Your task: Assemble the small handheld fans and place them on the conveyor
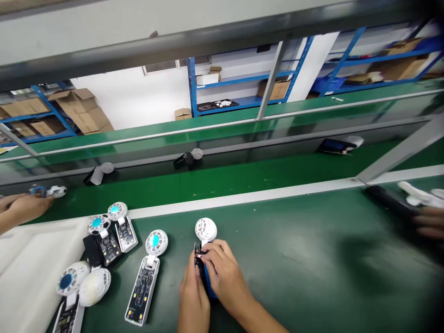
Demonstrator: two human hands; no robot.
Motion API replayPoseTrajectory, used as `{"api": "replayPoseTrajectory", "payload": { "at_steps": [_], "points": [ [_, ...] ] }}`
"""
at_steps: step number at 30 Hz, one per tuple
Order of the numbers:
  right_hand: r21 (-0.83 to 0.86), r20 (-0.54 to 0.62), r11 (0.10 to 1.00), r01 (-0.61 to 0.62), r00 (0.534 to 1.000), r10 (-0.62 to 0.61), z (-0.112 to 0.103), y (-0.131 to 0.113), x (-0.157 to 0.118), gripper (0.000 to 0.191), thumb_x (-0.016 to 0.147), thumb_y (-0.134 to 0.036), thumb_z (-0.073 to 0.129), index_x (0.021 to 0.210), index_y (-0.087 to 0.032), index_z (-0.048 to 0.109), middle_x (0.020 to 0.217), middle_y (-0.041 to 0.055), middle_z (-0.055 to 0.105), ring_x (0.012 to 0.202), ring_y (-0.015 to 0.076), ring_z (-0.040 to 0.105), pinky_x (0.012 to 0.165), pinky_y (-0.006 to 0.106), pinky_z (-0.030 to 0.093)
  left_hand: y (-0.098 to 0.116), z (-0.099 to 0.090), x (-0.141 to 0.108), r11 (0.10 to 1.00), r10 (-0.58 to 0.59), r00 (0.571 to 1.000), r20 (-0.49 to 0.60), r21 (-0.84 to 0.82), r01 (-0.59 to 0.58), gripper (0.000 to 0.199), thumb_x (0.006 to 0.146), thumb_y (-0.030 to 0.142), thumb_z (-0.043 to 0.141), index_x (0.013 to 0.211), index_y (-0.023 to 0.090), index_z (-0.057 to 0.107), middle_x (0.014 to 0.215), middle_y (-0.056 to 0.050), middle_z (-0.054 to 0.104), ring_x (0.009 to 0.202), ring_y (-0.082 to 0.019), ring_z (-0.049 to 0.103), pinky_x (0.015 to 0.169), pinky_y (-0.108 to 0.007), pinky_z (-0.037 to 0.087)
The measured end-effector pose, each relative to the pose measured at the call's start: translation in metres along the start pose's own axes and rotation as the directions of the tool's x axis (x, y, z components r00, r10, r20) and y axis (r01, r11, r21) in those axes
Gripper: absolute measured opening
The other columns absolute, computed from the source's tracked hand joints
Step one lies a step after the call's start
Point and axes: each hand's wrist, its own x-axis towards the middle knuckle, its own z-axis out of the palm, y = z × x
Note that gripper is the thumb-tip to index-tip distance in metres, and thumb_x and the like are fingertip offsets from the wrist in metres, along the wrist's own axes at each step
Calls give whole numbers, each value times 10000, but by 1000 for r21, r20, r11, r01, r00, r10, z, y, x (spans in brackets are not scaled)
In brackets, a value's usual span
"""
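Near the front centre, my left hand [194,296] is closed around the left side of a handheld fan [206,229] with a white round head and a dark and blue body. My right hand [225,273] has its fingers pinched at the neck of this fan, by a small red and white part. The fan's lower body is mostly hidden by my hands. To the left, a white fan [142,289] lies with its circuit board showing and a blue disc in its head. Several more such fans [109,245] lie farther left, some touching each other.
A white tray [74,231] stands at the left. A green conveyor [222,178] carries fans [336,145] beyond a pale rail. At the far left, another person's hand [29,207] holds a fan; at the right edge, a blurred hand [430,222] is near a black tool.
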Motion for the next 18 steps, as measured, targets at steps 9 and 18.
{"api": "replayPoseTrajectory", "payload": {
  "at_steps": [9,18],
  "points": [
    [32,-77,986,-166,983,168,1,15,-5,138,844,-147,425,775,-184,539,1045,140,575,980,249,534,800,426,479,24,-10,5,975,-136,967,214,-142,168,548,887,435,308,1311,99,392,1318,-133,484,1220,-229,438,1013,-365,359],
    [190,-139,806,-561,797,587,-17,105,81,131,816,-237,560,738,-135,583,943,83,633,887,217,600,821,433,469,12,-76,26,885,-16,994,-111,461,66,596,835,424,410,1310,71,333,1318,-192,417,1240,-309,352,1019,-456,297]
  ]
}}
